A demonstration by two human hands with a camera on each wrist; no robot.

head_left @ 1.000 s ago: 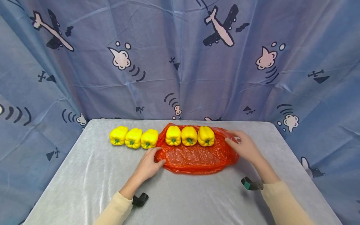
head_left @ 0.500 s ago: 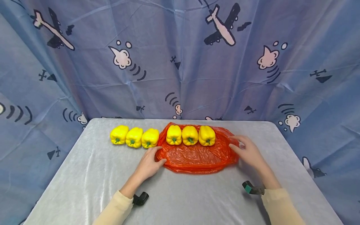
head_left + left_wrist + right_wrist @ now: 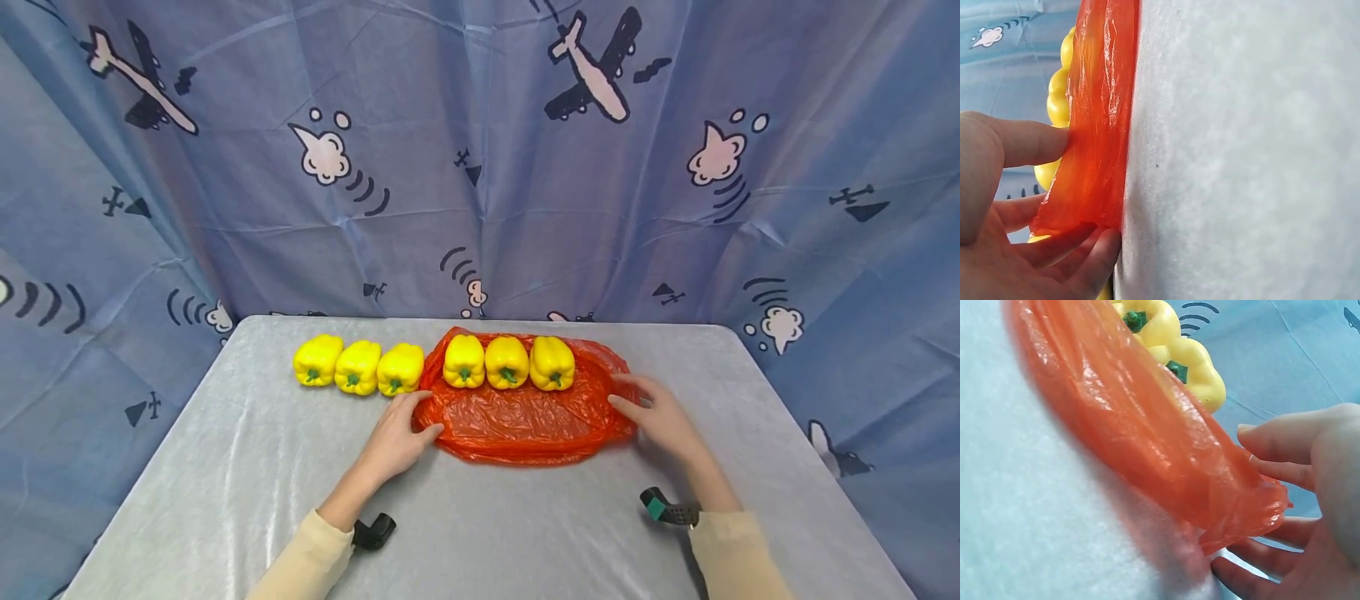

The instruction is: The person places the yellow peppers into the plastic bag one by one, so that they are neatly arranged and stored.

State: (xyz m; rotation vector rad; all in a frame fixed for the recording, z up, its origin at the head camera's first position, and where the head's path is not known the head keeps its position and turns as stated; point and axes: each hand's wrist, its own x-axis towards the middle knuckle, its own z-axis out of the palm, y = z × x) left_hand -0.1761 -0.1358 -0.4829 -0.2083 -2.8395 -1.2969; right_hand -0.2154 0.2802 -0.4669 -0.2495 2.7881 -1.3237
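I have the left hand [image 3: 393, 437] and the right hand [image 3: 663, 417] at opposite ends of the red plastic bag [image 3: 525, 417], which lies between them on the desk [image 3: 525, 533]. On the left, thumb and fingers stand well apart, bracketing the bag's end and touching the film with no firm pinch that I can see. On the right the fingers are loose and spread against the crumpled edge; whether that thumb touches it, I cannot tell. Neither hand has hold of a pepper.

I judge the step in hand to be steadying or shaping the bag by its ends. To do it well, I would want light, matched pressure, thumbs inside the edge and fingers outside. A harder tug from one side could tip the row of yellow peppers [image 3: 507, 362] between the hands, with red film showing behind it; whether those three sit inside the bag or on top, I can't make out.

The film looks thin, glossy and creased, gathered into a soft roll along the side toward the wrists, so I expect it to slump easily. The peppers are smooth and blocky, with rounded lobes and green stems [image 3: 1135, 321]. Three loose peppers [image 3: 357, 367] stand beyond the left hand, toward its outer side, on the pale, matt, felted-looking surface.
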